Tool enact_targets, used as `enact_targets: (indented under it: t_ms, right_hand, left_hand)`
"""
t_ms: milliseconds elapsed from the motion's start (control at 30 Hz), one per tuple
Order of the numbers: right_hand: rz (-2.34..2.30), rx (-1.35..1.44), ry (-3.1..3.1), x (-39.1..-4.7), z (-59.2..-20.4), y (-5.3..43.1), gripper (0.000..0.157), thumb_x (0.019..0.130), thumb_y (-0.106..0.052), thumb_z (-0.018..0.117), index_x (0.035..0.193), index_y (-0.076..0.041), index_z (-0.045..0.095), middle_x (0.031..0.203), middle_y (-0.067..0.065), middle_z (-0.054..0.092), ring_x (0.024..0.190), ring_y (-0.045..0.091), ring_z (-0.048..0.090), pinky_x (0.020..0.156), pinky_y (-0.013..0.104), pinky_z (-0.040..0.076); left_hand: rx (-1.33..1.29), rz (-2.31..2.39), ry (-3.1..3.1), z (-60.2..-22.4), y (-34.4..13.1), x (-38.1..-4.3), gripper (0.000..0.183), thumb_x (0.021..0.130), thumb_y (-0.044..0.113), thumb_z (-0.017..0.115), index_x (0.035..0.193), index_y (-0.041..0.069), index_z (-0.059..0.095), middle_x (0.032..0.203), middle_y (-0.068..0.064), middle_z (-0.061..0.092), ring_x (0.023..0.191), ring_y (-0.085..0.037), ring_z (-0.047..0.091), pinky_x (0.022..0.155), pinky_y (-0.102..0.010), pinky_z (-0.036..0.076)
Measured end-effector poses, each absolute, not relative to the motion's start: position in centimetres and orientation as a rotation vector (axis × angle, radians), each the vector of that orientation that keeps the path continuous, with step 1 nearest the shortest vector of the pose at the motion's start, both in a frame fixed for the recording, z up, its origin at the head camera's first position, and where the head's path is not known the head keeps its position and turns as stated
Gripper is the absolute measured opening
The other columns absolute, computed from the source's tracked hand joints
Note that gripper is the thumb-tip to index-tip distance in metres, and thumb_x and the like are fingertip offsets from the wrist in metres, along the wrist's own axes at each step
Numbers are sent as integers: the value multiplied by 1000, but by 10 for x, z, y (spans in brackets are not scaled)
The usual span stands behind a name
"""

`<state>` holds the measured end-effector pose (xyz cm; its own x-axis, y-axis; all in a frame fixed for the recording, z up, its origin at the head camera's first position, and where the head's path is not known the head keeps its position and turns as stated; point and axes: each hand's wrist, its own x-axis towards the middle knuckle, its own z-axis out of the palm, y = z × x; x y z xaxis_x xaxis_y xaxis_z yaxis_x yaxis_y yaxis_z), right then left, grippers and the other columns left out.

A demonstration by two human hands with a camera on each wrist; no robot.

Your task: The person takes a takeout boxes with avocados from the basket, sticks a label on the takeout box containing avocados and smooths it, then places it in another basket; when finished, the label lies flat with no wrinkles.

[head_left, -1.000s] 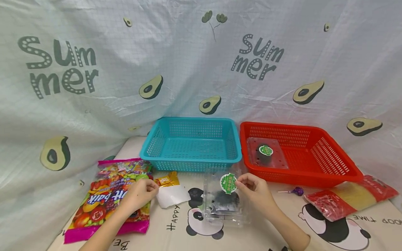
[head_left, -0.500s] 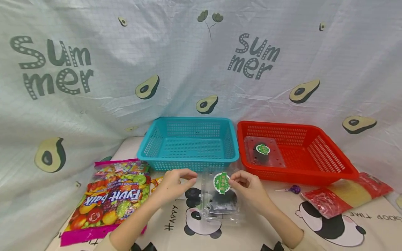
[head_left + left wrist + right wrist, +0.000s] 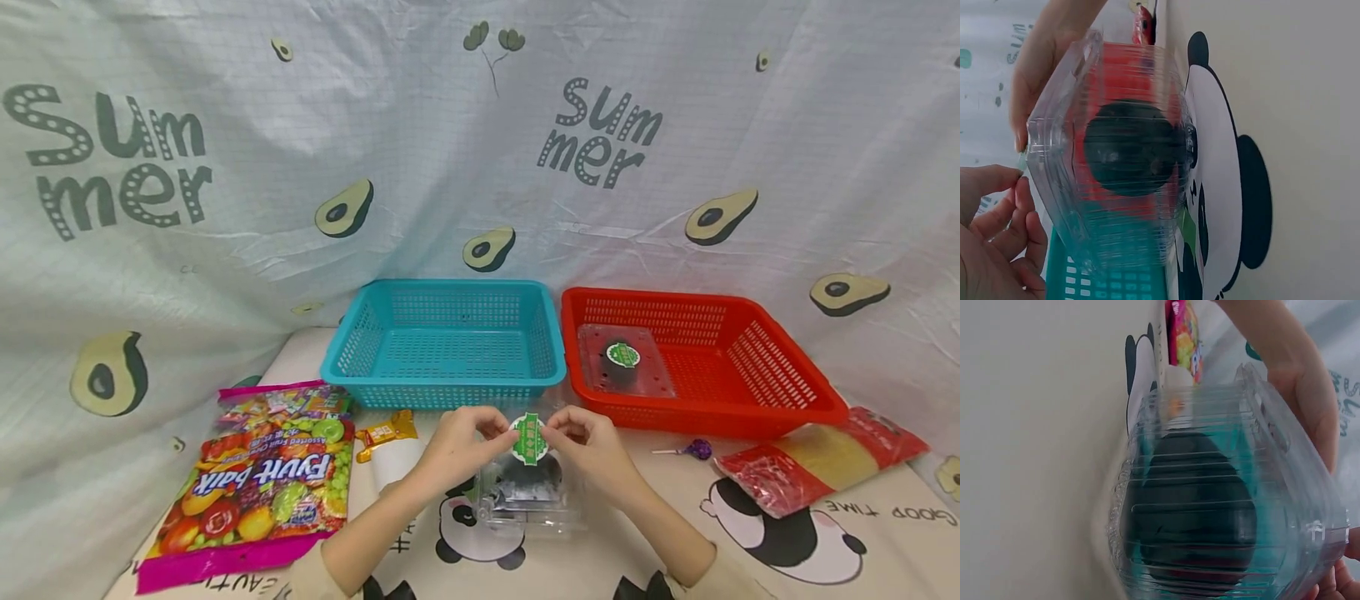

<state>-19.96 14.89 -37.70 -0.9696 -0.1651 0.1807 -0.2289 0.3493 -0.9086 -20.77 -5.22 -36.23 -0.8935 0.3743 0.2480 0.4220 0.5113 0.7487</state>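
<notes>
A round green-and-white sticker stretches between both hands above a clear plastic clamshell box. My left hand pinches its left edge between thumb and finger. From the other side my right hand pinches the right edge. Through the box's ribbed wall a dark rounded item shows in the left wrist view; its exact kind is unclear. The box stands on the table, lid down. In the right wrist view the box hides part of the hands.
Behind stand a teal basket and a red basket, the red one holding a similar stickered box. Left lie a candy bag, an orange wrapper and white paper. Right lie a lollipop and a red-yellow packet.
My left hand has left the white paper and moved right to take the sticker's left edge. My right hand stays by the box, holding the sticker. The view shifts slightly.
</notes>
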Motion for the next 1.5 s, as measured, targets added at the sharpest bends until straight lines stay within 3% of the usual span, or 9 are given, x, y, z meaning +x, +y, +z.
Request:
enact_targets:
  t_ms: [200, 467, 600, 733, 833, 933, 1100, 1333, 1500]
  right_hand:
    - [1411, 333, -2583, -206, -382, 147, 17, 77, -28, 68, 73, -14, 60, 59, -2, 52, 55, 13, 46, 46, 20, 38]
    - [1124, 295, -2628, -211, -388, 144, 17, 73, -23, 72, 65, -19, 58, 59, -4, 43, 60, 12, 41, 46, 21, 34]
    - [1058, 296, -2621, -214, -392, 143, 18, 71, -20, 74, 63, -18, 58, 56, -5, 42, 60, 12, 39, 49, 23, 32]
    - [971, 348, -2594, -217, -395, 142, 17, 68, -19, 76, 70, -17, 59, 60, -6, 45, 63, 11, 40, 52, 24, 34]
    - [897, 437, -2542, -218, -398, 143, 19, 68, -20, 76, 78, -16, 61, 69, -7, 52, 70, 9, 42, 58, 24, 37]
    - [843, 581, -2471, -215, -399, 146, 15, 71, -18, 74, 82, -17, 64, 80, -7, 57, 78, 7, 43, 62, 24, 40]
    - [697, 894, -2404, -201, -399, 156, 15, 78, -21, 66, 93, -21, 68, 100, -9, 61, 94, 7, 44, 75, 31, 43]
    - [653, 941, -2373, -189, -401, 170, 18, 77, -20, 65, 95, -21, 70, 100, -11, 64, 96, 6, 46, 80, 34, 39]
    - [616, 973, -2293, -183, -398, 172, 28, 75, -18, 66, 103, -16, 67, 107, -1, 62, 96, 14, 48, 80, 36, 41]
  left_hand:
    - [-705, -1301, -2738, -367, -50, -217, 14, 79, 31, 65, 73, 18, 69, 64, 11, 61, 56, -4, 51, 50, -22, 43]
    - [-666, -988, -2759, -370, -44, -219, 19, 76, 29, 68, 87, 14, 69, 57, 14, 57, 42, -1, 44, 39, -20, 36]
    - [-681, -804, -2711, -370, -41, -219, 17, 75, 30, 68, 84, 16, 70, 53, 17, 52, 42, 1, 40, 55, -23, 41]
    - [-705, -706, -2659, -373, -41, -220, 13, 74, 30, 67, 80, 18, 70, 51, 18, 49, 48, -1, 40, 64, -25, 35]
    - [-775, -657, -2576, -377, -43, -220, 11, 73, 27, 67, 80, 20, 70, 61, 16, 57, 62, -4, 47, 60, -23, 32]
    - [-948, -600, -2471, -382, -48, -218, 13, 76, 28, 66, 86, 21, 70, 84, 11, 64, 85, -8, 52, 68, -25, 35]
    - [-1260, -486, -2423, -387, -63, -207, 31, 87, 37, 51, 110, 20, 63, 119, 6, 57, 118, -14, 42, 86, -36, 35]
    - [-1310, -420, -2410, -390, -79, -194, 36, 89, 37, 47, 119, 18, 58, 124, 5, 53, 121, -16, 39, 87, -39, 33]
    - [-1255, -537, -2572, -386, -89, -181, 45, 89, 41, 48, 127, 18, 49, 134, -2, 43, 125, -22, 35, 91, -45, 33]
